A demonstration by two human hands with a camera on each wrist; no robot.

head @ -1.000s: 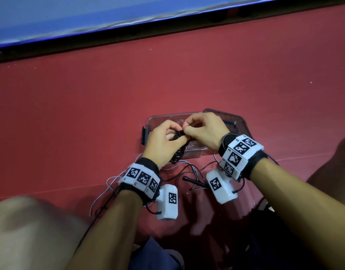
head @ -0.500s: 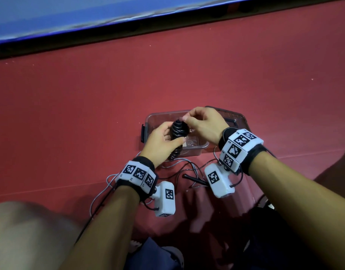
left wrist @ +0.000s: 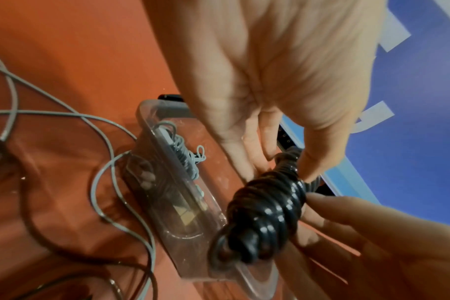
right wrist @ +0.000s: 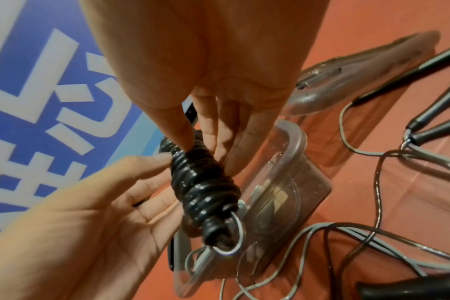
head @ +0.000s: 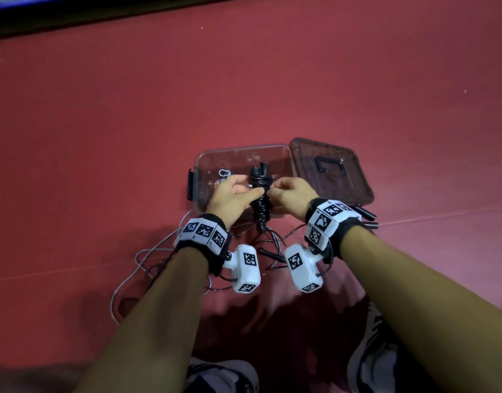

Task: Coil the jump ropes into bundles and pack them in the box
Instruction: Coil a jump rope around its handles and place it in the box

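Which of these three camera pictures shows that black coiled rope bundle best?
The left wrist view: the black rope bundle fills the middle, its wound turns sharp, held between the left hand and the right hand. The right wrist view shows it nearly as close, with fingers over its upper end. The head view shows it small, above the clear box.

The scene is seen from above by the head camera, looking down at the red floor (head: pixel 244 80). The palms are viewed very closely by both wrist cameras. The black rope bundle (left wrist: pixel 265 211) and the clear box (right wrist: pixel 295 142) are shared by all views.
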